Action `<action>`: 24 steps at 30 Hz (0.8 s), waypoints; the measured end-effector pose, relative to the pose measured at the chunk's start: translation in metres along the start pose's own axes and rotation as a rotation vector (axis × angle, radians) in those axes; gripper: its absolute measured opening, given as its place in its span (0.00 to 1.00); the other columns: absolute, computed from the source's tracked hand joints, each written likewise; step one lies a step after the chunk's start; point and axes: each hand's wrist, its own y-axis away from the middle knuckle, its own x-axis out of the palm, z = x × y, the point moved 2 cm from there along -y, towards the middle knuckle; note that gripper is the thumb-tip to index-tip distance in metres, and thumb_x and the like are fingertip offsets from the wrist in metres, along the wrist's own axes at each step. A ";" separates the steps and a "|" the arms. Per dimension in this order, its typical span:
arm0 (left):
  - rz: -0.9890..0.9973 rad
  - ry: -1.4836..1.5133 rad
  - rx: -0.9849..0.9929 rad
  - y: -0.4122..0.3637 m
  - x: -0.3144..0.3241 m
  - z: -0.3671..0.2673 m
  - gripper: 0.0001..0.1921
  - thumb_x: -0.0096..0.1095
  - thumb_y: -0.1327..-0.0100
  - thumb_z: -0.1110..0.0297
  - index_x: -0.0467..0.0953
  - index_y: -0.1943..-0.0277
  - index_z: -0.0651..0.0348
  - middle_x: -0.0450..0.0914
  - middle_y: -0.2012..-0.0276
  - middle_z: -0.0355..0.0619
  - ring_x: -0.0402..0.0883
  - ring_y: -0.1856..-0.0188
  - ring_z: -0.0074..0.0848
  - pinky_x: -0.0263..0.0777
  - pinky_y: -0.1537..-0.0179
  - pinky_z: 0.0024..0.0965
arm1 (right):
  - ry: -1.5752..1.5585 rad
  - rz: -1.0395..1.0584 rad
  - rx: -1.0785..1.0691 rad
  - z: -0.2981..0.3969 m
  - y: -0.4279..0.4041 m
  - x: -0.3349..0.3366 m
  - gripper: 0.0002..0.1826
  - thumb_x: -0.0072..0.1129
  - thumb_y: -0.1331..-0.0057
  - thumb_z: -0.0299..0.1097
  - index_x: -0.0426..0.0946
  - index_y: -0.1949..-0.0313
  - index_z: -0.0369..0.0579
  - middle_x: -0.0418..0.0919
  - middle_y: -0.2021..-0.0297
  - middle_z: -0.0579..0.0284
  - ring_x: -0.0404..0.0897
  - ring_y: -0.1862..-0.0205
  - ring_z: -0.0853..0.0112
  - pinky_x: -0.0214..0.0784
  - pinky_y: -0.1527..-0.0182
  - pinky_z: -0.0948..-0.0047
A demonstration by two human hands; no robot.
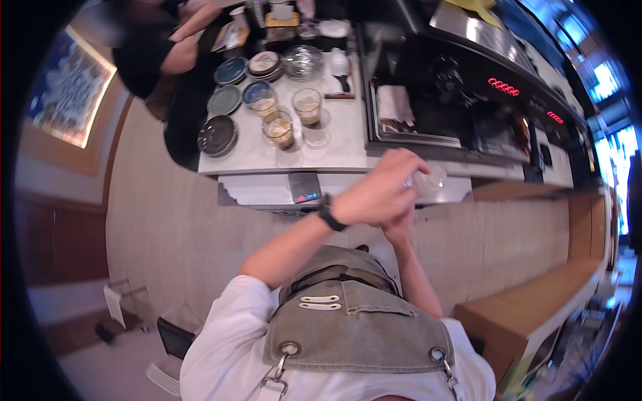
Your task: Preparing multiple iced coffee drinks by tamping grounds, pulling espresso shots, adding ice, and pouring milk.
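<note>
My left hand, with a black band on the wrist, reaches across in front of the counter and overlaps my right hand, which is lower and mostly covered. Both are blurred. Some clear, shiny thing shows at the fingers, but what each hand holds cannot be told. Just right of them is a clear rounded vessel, also blurred. A dark digital scale with a lit display lies to their left. Three clear glasses with pale brown contents stand on the white counter: one, another and a third.
Stacked dark plates, a green plate, blue plates and stacked clear glass dishes stand on the counter. A folded cloth lies on the black machine's metal-edged tray. Another person's arm is at upper left. A wooden cabinet stands right.
</note>
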 end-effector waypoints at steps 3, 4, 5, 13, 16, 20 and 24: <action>0.179 0.016 0.078 0.020 -0.050 0.011 0.25 0.55 0.39 0.84 0.76 0.38 0.60 0.75 0.39 0.55 0.74 0.36 0.47 0.67 0.32 0.43 | 0.321 -0.040 0.138 -0.016 -0.007 0.012 0.60 0.86 0.53 0.35 0.53 0.26 0.47 0.69 0.34 0.50 0.72 0.33 0.63 0.68 0.33 0.61; 0.203 0.028 0.088 0.021 -0.064 0.011 0.25 0.55 0.39 0.84 0.76 0.38 0.60 0.75 0.39 0.55 0.74 0.36 0.47 0.67 0.32 0.43 | 0.362 -0.023 0.122 -0.011 -0.009 0.024 0.59 0.86 0.54 0.35 0.54 0.27 0.46 0.70 0.35 0.49 0.74 0.34 0.62 0.69 0.34 0.60; 0.267 -0.001 0.047 0.021 -0.076 0.010 0.24 0.57 0.38 0.84 0.76 0.38 0.60 0.75 0.39 0.54 0.75 0.38 0.46 0.69 0.34 0.43 | 0.404 -0.005 0.108 -0.006 -0.009 0.033 0.59 0.86 0.55 0.34 0.55 0.28 0.46 0.71 0.36 0.48 0.75 0.35 0.61 0.70 0.34 0.60; 0.155 -0.113 0.025 0.045 -0.101 0.037 0.22 0.68 0.33 0.74 0.76 0.37 0.60 0.79 0.43 0.48 0.80 0.46 0.34 0.75 0.46 0.34 | 0.394 -0.110 0.059 -0.022 0.025 0.058 0.59 0.86 0.53 0.35 0.53 0.27 0.45 0.70 0.37 0.48 0.74 0.36 0.60 0.69 0.34 0.60; 0.036 0.371 -0.349 0.082 -0.059 0.111 0.20 0.72 0.33 0.73 0.76 0.41 0.62 0.81 0.49 0.41 0.80 0.47 0.25 0.75 0.47 0.32 | 0.502 -0.196 0.026 -0.021 0.050 0.047 0.61 0.87 0.53 0.33 0.52 0.26 0.44 0.69 0.37 0.50 0.74 0.36 0.62 0.69 0.34 0.61; -0.221 0.742 -0.516 0.115 0.039 0.190 0.16 0.76 0.37 0.72 0.77 0.50 0.62 0.82 0.51 0.41 0.82 0.52 0.23 0.76 0.49 0.30 | 0.459 -0.242 0.075 -0.005 0.081 0.017 0.61 0.87 0.52 0.33 0.51 0.26 0.42 0.69 0.37 0.51 0.75 0.37 0.63 0.70 0.35 0.61; -0.153 0.147 -0.341 0.121 0.115 0.246 0.17 0.77 0.40 0.72 0.75 0.52 0.61 0.82 0.49 0.48 0.82 0.48 0.37 0.74 0.44 0.37 | 0.485 -0.274 0.171 0.016 0.101 -0.023 0.61 0.88 0.53 0.33 0.51 0.26 0.42 0.69 0.37 0.51 0.74 0.37 0.63 0.70 0.35 0.60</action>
